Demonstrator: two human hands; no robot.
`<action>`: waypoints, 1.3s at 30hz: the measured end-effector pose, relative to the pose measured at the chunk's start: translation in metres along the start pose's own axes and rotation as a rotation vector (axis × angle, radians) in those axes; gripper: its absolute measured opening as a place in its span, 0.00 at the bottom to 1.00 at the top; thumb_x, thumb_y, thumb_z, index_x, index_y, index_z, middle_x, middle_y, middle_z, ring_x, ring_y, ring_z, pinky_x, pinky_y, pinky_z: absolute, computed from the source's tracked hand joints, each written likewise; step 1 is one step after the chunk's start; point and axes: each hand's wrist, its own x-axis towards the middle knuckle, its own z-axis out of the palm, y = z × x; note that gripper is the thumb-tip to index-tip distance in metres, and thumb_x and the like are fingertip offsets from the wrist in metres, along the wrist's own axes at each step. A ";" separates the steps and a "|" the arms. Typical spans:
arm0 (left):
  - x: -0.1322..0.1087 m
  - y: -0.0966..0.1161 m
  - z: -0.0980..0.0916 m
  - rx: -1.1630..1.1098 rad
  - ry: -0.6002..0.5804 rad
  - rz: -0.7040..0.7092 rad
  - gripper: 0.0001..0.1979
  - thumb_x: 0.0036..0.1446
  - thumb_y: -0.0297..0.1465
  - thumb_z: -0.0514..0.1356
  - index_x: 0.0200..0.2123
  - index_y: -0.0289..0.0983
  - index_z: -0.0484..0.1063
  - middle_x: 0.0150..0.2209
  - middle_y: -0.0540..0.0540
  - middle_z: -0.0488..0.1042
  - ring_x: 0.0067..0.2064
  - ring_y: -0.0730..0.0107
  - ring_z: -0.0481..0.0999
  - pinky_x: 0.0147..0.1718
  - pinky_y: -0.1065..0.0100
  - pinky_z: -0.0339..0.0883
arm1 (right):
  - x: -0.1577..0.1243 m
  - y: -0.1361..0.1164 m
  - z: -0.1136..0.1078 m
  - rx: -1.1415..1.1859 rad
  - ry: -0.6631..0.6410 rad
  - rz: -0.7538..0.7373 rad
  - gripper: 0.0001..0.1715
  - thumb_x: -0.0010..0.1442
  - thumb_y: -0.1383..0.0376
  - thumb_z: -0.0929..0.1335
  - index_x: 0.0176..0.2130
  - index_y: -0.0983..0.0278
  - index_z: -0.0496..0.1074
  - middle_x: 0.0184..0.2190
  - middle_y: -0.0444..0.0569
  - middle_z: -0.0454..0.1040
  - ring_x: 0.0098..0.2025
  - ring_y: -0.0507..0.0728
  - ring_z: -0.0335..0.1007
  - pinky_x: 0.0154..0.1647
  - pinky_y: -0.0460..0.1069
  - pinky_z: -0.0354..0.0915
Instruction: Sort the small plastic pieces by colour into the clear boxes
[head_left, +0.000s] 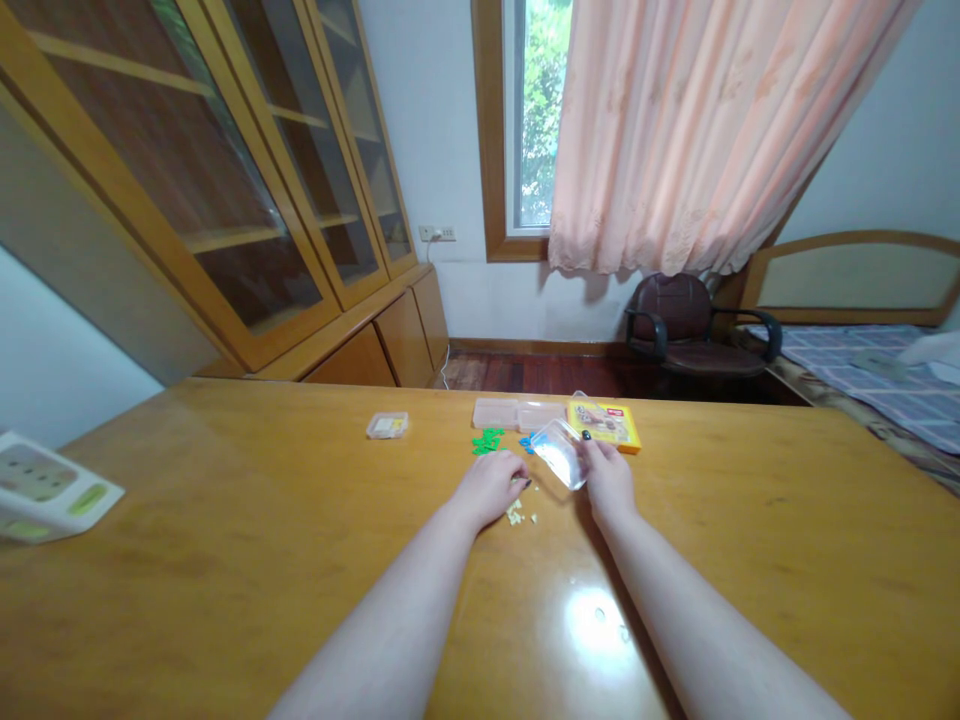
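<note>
My right hand (609, 480) grips a small clear plastic box (559, 452) by its right side and holds it tilted above the table. My left hand (491, 487) is low over the table with its fingers curled together; whatever they hold is hidden. Small cream-coloured pieces (514, 514) lie scattered just beside and below its fingertips. Beyond my left hand is a pile of green pieces (487, 441). A few blue pieces (527, 442) lie to their right, partly covered by the clear box.
Two clear plastic trays (495, 413) stand near the table's far edge, beside a yellow box (611, 424). Farther left sits a small clear case (388, 426). A white power strip-like object (56, 490) is at the far left of the wooden table (262, 520).
</note>
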 end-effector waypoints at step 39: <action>0.000 0.002 -0.007 -0.189 0.323 0.118 0.04 0.57 0.30 0.57 0.35 0.38 0.71 0.36 0.47 0.73 0.40 0.69 0.71 0.42 0.66 0.66 | 0.002 0.011 0.000 -0.194 -0.196 -0.070 0.23 0.46 0.48 0.68 0.26 0.66 0.72 0.21 0.48 0.73 0.22 0.53 0.62 0.24 0.47 0.57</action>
